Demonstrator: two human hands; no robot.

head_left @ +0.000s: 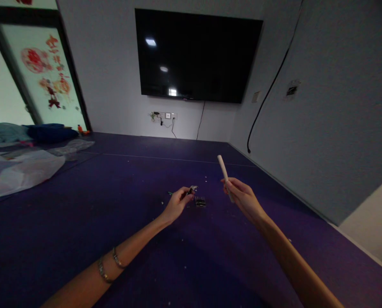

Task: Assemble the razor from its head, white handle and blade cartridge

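In the head view, my right hand (pixel 240 196) is closed around a pale, straight rod (pixel 222 166) that stands up at a tilt. My left hand (pixel 176 204) pinches a small tool with a shiny metal head (pixel 194 188); a thin dark end pokes out behind the fingers, and its exact kind is too small to tell. On the dark purple floor (pixel 139 248), just right of my left fingertips, lies a small dark, clear-edged box (pixel 200 201). The rod and the metal tool are apart from each other.
Small white scraps dot the floor. A clear plastic sheet (pixel 27 173) and dark blue cloth (pixel 53 133) lie at the left by a glass door (pixel 43 72). A television (pixel 197 55) hangs on the far wall above sockets. A black cable (pixel 269 87) dangles along the right wall.
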